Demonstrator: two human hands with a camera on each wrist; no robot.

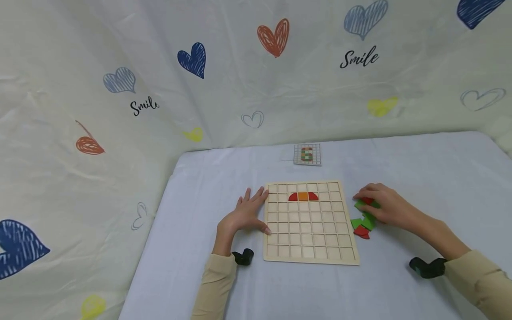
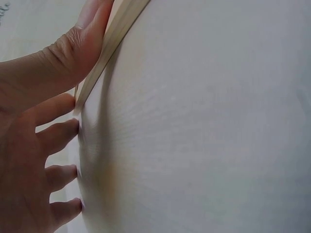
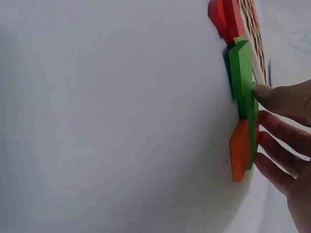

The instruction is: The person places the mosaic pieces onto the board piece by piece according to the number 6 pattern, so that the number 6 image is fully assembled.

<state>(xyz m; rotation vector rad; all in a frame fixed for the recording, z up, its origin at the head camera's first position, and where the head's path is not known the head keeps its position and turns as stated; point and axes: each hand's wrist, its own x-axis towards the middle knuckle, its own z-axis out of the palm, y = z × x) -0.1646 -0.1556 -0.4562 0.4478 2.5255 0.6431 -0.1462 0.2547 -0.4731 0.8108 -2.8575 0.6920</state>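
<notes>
A square wooden grid board (image 1: 306, 260) lies flat on the table. In its upper rows an orange square (image 1: 303, 196) sits between two red quarter-round pieces (image 1: 293, 197). My left hand (image 1: 245, 215), fingers spread, rests at the board's left edge; the left wrist view shows its thumb (image 2: 87, 43) over the wooden rim. My right hand (image 1: 382, 205) is over a small pile right of the board, its thumb and fingertips touching the pieces. Green pieces (image 3: 240, 70), red pieces (image 1: 362, 232) and an orange piece (image 3: 238, 150) make up this pile; the hand partly hides it.
A small pattern card (image 1: 307, 154) with a coloured grid picture lies beyond the board. White cloth covers the table (image 1: 192, 289), and a curtain printed with hearts (image 1: 274, 38) hangs behind it. Dark wrist devices (image 1: 428, 268) stick out beside both sleeves.
</notes>
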